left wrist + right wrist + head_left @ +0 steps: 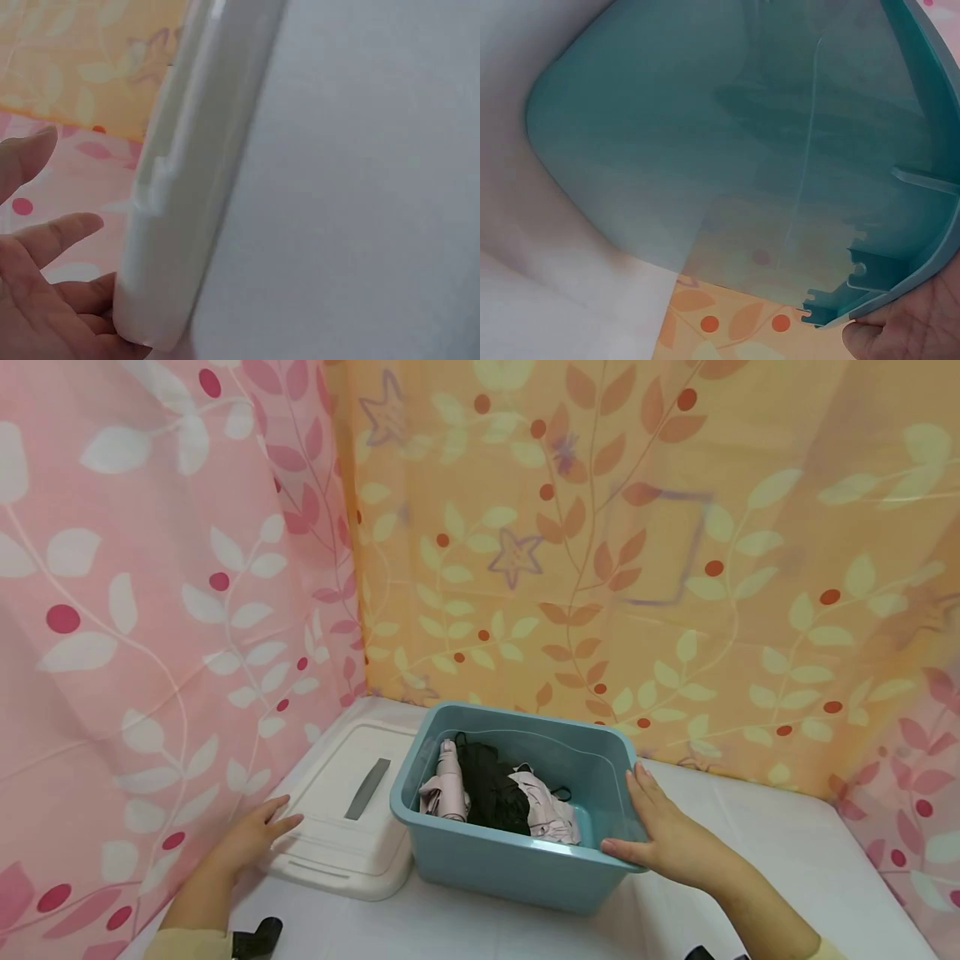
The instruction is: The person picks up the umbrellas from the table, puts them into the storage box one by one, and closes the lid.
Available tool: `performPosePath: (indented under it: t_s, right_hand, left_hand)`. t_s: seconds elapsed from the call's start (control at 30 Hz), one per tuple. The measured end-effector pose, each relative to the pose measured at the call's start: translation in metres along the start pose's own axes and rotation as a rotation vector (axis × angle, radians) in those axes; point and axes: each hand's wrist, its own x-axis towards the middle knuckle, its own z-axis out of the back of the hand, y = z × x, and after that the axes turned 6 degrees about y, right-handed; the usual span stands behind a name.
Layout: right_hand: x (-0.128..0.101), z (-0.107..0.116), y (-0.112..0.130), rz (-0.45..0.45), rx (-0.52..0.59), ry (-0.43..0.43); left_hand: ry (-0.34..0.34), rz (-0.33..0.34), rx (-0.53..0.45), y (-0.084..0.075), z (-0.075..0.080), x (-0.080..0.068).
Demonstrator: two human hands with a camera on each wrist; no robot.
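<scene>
A blue-green plastic storage bin point(517, 868) stands uncovered on the white surface. Inside it lie a pale pink rolled item point(450, 781) resembling a folded umbrella, a black cloth bundle point(491, 789) and crumpled pale pink fabric point(551, 810). My right hand point(671, 835) rests on the bin's right front corner, thumb on the front rim and fingers straight along the right rim. To the bin's left, a white lid point(322, 835) with a grey handle point(367, 789) lies flat. My left hand point(251, 839) is at the lid's left edge, fingers spread; some touch its corner in the left wrist view.
A pink leaf-patterned curtain point(150, 610) hangs along the left, and an orange one point(600, 568) hangs behind the bin. The white-covered surface point(720, 802) extends to the right of the bin. Black straps point(258, 937) sit at the wrists.
</scene>
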Motion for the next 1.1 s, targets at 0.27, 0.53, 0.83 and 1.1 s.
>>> performPosePath:
  t_s: [0.27, 0.53, 0.83, 1.1]
  right_hand:
    - [0.0, 0.002, 0.0, 0.006, 0.01, 0.002]
    - [0.0, -0.001, -0.001, 0.003, 0.025, -0.001]
    - [0.001, -0.001, -0.002, 0.005, 0.034, 0.001]
    - [0.003, 0.0, -0.002, 0.018, 0.035, -0.005]
  left_hand:
    - [0.024, 0.055, -0.183, -0.006, 0.005, -0.007]
    - [-0.102, 0.067, -0.125, -0.019, 0.013, -0.016]
    - [-0.206, 0.099, -0.25, -0.032, 0.023, -0.022]
    - [-0.16, 0.075, -0.56, -0.045, 0.025, -0.025]
